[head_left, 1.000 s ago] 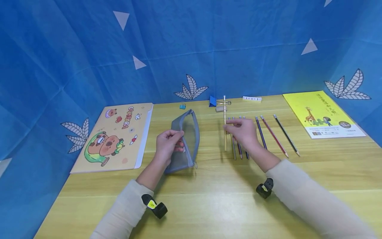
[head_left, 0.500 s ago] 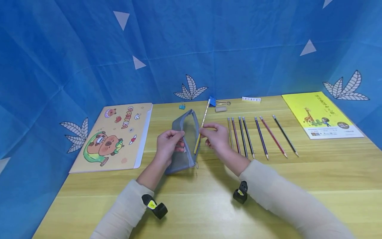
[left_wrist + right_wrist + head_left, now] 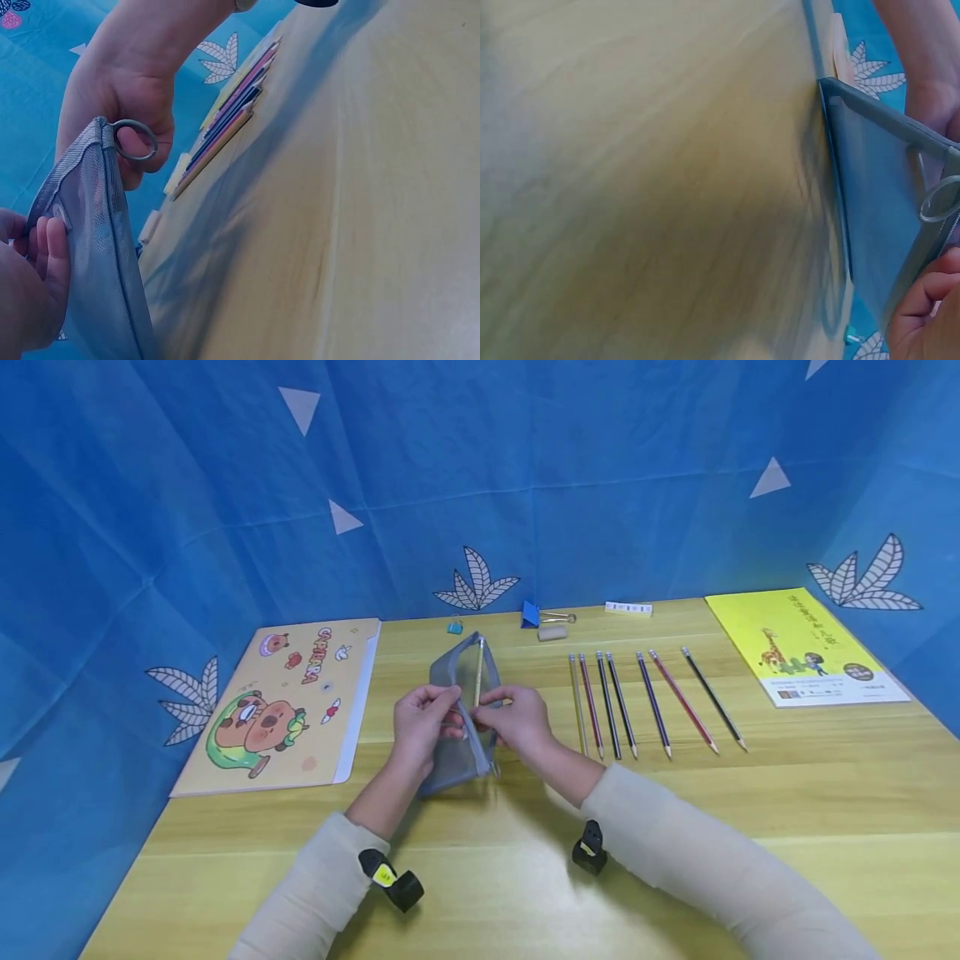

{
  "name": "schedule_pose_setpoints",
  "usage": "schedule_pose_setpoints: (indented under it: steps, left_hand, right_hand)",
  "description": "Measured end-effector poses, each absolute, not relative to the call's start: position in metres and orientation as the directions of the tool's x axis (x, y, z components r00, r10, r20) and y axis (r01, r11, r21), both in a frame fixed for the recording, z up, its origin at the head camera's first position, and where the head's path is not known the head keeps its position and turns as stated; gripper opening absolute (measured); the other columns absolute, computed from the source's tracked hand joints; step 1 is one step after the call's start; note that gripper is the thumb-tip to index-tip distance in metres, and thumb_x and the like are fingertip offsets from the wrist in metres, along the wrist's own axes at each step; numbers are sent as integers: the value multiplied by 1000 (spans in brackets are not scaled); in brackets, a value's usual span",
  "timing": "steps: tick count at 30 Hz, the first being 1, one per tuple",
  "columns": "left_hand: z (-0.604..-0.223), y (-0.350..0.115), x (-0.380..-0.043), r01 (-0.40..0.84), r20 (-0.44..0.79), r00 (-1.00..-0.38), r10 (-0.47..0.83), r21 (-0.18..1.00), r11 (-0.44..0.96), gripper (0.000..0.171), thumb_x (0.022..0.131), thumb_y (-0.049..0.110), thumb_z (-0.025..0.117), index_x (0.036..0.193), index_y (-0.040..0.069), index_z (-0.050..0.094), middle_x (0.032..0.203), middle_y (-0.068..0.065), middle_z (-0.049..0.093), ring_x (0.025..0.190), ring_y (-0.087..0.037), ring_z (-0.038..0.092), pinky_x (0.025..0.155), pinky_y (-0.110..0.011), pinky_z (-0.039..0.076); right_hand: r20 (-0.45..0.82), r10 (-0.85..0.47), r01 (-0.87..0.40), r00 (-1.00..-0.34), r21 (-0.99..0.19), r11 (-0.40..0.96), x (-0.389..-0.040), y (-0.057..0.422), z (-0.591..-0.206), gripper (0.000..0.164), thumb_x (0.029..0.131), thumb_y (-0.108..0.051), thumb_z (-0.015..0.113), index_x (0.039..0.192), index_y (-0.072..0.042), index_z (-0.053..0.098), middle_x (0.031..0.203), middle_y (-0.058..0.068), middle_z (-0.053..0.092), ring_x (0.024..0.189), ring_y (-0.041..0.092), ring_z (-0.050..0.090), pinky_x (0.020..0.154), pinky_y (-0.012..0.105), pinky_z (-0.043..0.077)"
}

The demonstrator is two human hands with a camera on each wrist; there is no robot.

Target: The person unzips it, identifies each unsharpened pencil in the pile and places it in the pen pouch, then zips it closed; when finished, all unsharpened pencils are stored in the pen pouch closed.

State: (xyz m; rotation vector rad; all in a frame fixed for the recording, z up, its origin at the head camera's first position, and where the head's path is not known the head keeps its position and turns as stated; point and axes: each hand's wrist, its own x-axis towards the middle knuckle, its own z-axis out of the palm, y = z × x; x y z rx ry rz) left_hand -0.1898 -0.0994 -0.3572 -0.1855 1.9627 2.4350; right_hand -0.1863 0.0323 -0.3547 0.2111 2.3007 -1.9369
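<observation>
My left hand [image 3: 426,722] grips the near side of a grey mesh zip pouch [image 3: 453,768], holding its mouth apart; the left wrist view shows the fingers curled on the rim of the pouch [image 3: 97,247]. My right hand [image 3: 519,720] is at the mouth's right edge and pinches a yellow pencil [image 3: 479,668]. The pencil's upper part shows within the opening, eraser end away from me; its lower part is hidden by the pouch and fingers. A zipper pull ring [image 3: 136,140] hangs at the pouch's near corner. In the right wrist view my right hand [image 3: 930,315] touches the pouch's edge.
Several pencils [image 3: 615,706] lie in a row to the right. A blue binder clip [image 3: 530,615], a grey cylinder [image 3: 552,633], a small teal clip [image 3: 454,627] and a white strip [image 3: 628,607] lie behind. A capybara folder [image 3: 288,702] is left, a yellow book [image 3: 806,647] right.
My right hand has carried the yellow pencil leftward from beside the row to the pouch, and the pencil has gone into its opening. My left hand has stayed on the pouch.
</observation>
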Motion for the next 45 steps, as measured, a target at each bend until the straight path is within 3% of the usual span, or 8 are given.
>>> schedule_pose_setpoints:
  steps: [6, 13, 23, 30, 39, 45]
  left_hand:
    - [-360, -99, -189, -73, -87, -995, -59, 975, -209, 13, 77, 10, 63, 78, -1, 54, 62, -6, 56, 45, -11, 52, 38, -20, 49]
    - [-363, -100, -190, -78, -90, -994, -56, 978, -192, 15, 76, 14, 64, 80, 2, 55, 63, -4, 56, 46, -9, 53, 39, -20, 50]
    - [-366, -101, -193, -49, -65, -995, -71, 978, -201, 21, 74, 16, 66, 80, -1, 55, 63, -7, 56, 45, -10, 52, 38, -22, 50]
    - [-386, -107, -206, -8, -20, -998, -61, 983, -186, 36, 68, 29, 71, 83, 1, 56, 65, -7, 57, 46, -11, 53, 40, -24, 51]
    - [-361, -102, -192, -62, -78, -994, -70, 977, -204, 17, 76, 13, 65, 80, -1, 56, 61, -7, 56, 44, -11, 52, 37, -21, 49]
    - [-363, -103, -192, -81, -96, -993, -67, 977, -199, 18, 75, 14, 65, 80, 0, 55, 62, -6, 56, 45, -10, 52, 39, -21, 50]
  right_hand:
    - [-211, -20, 202, -977, -956, 214, -186, 34, -358, 19, 72, -13, 68, 89, -5, 63, 65, 7, 63, 37, 12, 44, 33, 19, 37]
    - [-196, -101, 183, -975, -975, 127, -186, 47, -357, 29, 74, -16, 67, 99, -3, 61, 71, 12, 62, 40, 13, 41, 35, 18, 34]
    - [-118, -7, 117, -993, -989, 92, -193, 96, -349, 32, 76, -21, 66, 104, -6, 59, 73, 13, 61, 39, 10, 44, 33, 17, 34]
    - [-70, 120, 95, -990, -971, 219, -199, 135, -355, 35, 77, -24, 64, 106, -5, 58, 80, 20, 61, 40, 13, 49, 32, 22, 41]
    - [-39, 229, 132, -973, -903, 408, -201, 166, -365, 39, 77, -28, 63, 107, -4, 58, 84, 18, 62, 49, 23, 57, 36, 23, 44]
    - [-55, 204, 163, -977, -810, 564, -201, 177, -368, 38, 78, -30, 62, 106, -5, 59, 79, 13, 64, 53, 23, 58, 37, 24, 44]
